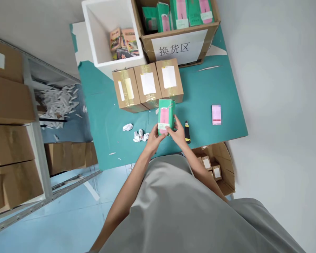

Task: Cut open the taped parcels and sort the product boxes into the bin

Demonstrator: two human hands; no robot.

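A green box with a pink bottle picture (164, 116) is held upright over the front part of the green table. My left hand (154, 140) grips its lower left side, and my right hand (177, 131) its lower right side, with the thumb on the front face. Just behind the green box, three taped brown cartons with white labels (147, 84) stand side by side. A black and yellow utility knife (187, 133) lies right beside my right hand. Crumpled white paper (138, 135) lies to the left of my left hand.
At the back of the green table (205, 88) stand a white foam box (91, 35) with colourful packets and a large carton (147, 44) of green boxes. A pink item (216, 115) lies right. Shelves of cartons (10, 98) are left; an open carton (230, 168) is below right.
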